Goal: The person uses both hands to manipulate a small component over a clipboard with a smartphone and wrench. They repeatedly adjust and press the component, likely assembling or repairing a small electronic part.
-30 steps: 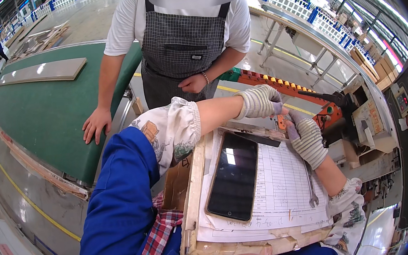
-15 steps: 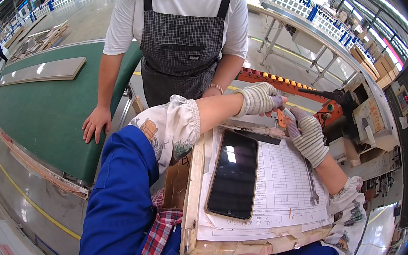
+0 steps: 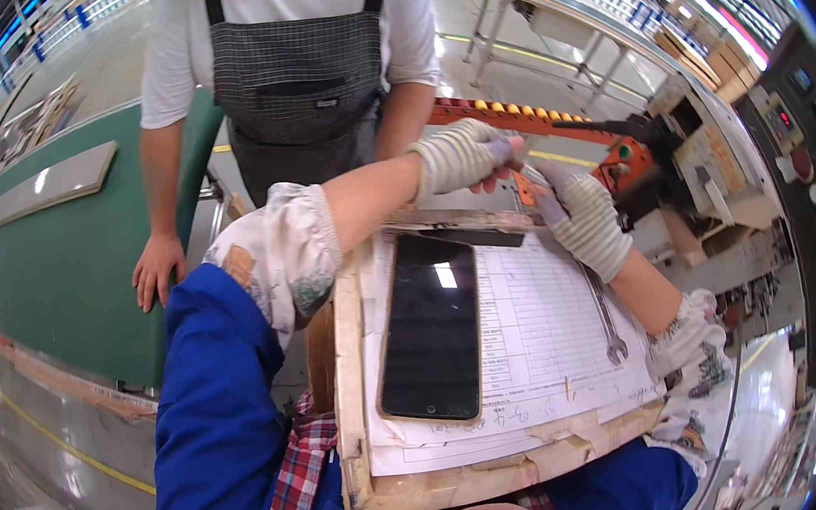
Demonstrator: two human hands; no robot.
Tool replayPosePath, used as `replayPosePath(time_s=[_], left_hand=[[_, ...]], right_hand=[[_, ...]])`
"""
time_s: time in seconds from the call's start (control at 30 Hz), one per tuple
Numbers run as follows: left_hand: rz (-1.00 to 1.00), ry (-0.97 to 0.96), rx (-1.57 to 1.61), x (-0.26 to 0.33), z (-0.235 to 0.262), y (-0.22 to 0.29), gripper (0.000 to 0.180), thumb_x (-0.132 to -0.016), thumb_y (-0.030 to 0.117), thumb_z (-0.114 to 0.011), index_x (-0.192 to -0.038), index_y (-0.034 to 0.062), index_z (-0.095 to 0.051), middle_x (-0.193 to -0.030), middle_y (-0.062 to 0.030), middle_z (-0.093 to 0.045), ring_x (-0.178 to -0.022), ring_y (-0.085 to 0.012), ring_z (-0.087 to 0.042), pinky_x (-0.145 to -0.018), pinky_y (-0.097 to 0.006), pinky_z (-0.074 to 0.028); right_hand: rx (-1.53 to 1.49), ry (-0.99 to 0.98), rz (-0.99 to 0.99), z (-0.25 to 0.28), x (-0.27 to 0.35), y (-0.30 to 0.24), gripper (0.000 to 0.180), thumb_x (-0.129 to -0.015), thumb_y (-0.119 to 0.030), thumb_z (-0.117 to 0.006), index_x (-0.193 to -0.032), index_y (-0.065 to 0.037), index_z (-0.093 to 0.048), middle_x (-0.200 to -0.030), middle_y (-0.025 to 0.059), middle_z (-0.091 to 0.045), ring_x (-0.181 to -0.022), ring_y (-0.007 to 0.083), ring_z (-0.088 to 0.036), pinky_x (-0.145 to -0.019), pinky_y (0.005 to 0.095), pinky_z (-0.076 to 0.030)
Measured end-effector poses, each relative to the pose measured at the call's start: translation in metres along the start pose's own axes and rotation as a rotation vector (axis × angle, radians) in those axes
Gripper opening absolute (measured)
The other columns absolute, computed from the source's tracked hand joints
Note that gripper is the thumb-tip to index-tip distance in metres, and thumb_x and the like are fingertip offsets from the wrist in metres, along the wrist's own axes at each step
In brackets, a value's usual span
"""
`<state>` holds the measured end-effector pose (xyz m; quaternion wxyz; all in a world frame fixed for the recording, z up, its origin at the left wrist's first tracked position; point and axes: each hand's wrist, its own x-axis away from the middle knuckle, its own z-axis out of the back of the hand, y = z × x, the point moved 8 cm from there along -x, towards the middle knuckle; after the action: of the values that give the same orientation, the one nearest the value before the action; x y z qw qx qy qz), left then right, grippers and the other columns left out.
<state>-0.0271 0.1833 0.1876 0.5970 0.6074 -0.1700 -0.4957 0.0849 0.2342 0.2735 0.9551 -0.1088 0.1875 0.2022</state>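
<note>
Both my hands wear striped, fingertip-free gloves and meet above the far edge of a worn board (image 3: 352,433). My left hand (image 3: 462,158) is closed, fingers bent inward. Close beside it, my right hand (image 3: 585,220) is closed around a small, slim greyish item (image 3: 532,176). A small orange piece (image 3: 523,188) shows between the hands; its kind is unclear. What the left fingers grip is hidden. On the board, printed sheets (image 3: 546,320) lie beneath a black phone (image 3: 429,328). A metal wrench (image 3: 604,318) lies on the sheets, close to my right wrist.
Across from me, a person in a checked apron (image 3: 298,86) rests one hand (image 3: 159,270) on a green-topped table (image 3: 37,267), which bears a long pale panel (image 3: 44,193). An orange roller rail (image 3: 513,114) runs behind my hands. A control panel (image 3: 814,199) stands at right.
The whole view has shifted, so the board, person and table appear farther left. My hands stay close together over the board's far edge.
</note>
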Motion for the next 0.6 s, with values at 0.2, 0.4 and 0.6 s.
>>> replayPosePath(time_s=[0.2, 0.4, 0.6], left_hand=[[0.283, 0.009, 0.344, 0.006, -0.006, 0.013, 0.039, -0.088, 0.038, -0.046, -0.085, 0.0039, -0.064, -0.060, -0.0008, -0.057, -0.048, -0.0062, -0.052, -0.045, -0.019, -0.043], [0.410, 0.063, 0.293, 0.014, -0.002, 0.038, 0.034, -0.088, 0.032, -0.043, -0.088, 0.0046, -0.064, -0.060, -0.0019, -0.058, -0.045, -0.0070, -0.052, -0.043, -0.019, -0.043], [0.495, 0.008, 0.207, 0.023, 0.000, 0.069, 0.032, -0.087, 0.029, -0.042, -0.090, 0.0051, -0.064, -0.060, -0.0020, -0.058, -0.040, -0.0069, -0.049, -0.041, -0.019, -0.042]], right_hand=[[-0.051, -0.052, -0.053, 0.001, 0.004, 0.006, 0.028, -0.085, -0.019, -0.048, -0.107, -0.001, -0.053, -0.064, 0.0151, -0.058, -0.060, 0.0283, -0.060, -0.054, 0.0349, -0.045], [0.006, -0.069, -0.043, -0.005, 0.007, 0.014, 0.030, -0.085, -0.020, -0.048, -0.108, 0.000, -0.052, -0.063, 0.0146, -0.058, -0.058, 0.0276, -0.059, -0.053, 0.0358, -0.045], [0.008, -0.102, -0.103, -0.007, 0.008, 0.017, 0.030, -0.088, -0.026, -0.045, -0.102, -0.001, -0.053, -0.059, 0.0132, -0.056, -0.054, 0.0267, -0.057, -0.051, 0.0352, -0.043]])
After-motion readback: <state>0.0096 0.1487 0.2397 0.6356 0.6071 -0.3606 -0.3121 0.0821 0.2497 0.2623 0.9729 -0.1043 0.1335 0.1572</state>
